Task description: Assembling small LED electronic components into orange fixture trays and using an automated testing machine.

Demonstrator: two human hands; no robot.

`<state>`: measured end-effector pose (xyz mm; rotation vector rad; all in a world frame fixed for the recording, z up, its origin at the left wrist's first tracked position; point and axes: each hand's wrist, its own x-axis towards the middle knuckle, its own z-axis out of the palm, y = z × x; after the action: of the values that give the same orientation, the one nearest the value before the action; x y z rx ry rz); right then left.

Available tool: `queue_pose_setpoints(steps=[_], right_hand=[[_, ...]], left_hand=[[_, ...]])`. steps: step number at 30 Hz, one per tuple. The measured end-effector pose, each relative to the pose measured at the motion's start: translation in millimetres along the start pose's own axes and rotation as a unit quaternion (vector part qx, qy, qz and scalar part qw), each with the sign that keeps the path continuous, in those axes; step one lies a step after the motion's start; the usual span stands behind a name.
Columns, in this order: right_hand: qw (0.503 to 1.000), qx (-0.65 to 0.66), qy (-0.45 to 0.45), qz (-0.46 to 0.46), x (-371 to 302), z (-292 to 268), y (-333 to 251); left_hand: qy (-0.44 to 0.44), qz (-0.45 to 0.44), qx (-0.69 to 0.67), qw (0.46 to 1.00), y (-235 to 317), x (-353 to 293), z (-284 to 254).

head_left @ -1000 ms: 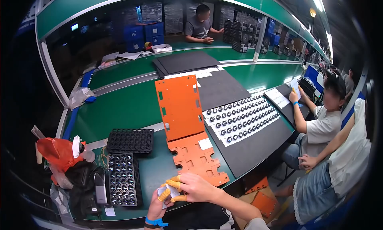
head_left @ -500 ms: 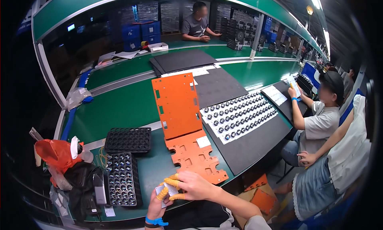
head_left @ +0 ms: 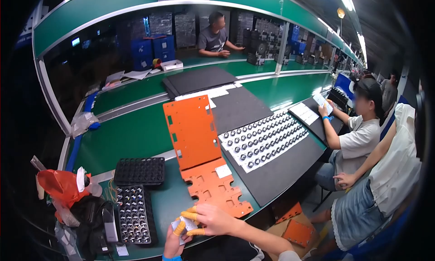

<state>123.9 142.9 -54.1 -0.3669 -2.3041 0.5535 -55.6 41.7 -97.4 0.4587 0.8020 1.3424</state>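
Observation:
Yellow finger cots cover several fingertips of both hands. Close to the table's front edge, my left hand [head_left: 172,244] is closed on small white plates, its thumb pressing on them. My right hand [head_left: 216,220] pinches a small white plate [head_left: 190,224] against those in the left. How many plates there are, I cannot tell. Just beyond the hands lies the orange fixture base [head_left: 209,191] with cut-out edges and recesses; another white plate [head_left: 223,171] rests on it. Its orange panel [head_left: 192,133] stands raised at the far side.
Left of the fixture, a black tray [head_left: 147,202] holds shiny round parts; behind it sits another black tray [head_left: 139,171]. Rows of black round parts on white plates [head_left: 265,141] cover a dark mat [head_left: 283,170] at right. Co-workers sit at right [head_left: 360,136] and stand opposite [head_left: 212,41].
The whole view has shifted, so the table things appear farther left and slightly lower. Both hands keep the white plates pinched together, with only a slight change of finger position.

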Motion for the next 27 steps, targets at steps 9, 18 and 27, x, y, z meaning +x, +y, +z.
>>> queue_pose_setpoints(steps=[9,18,27], right_hand=[[1.000,0.021,0.012,0.000,-4,2,1],[0.998,0.056,0.009,0.038,4,-2,-3],[0.864,0.459,0.134,0.159,287,-129,-46]], left_hand=[[0.033,0.012,0.066,0.997,3,-6,17],[-0.003,0.028,0.019,0.999,0,-2,4],[-0.001,0.018,-0.011,1.000,-3,-2,-13]])
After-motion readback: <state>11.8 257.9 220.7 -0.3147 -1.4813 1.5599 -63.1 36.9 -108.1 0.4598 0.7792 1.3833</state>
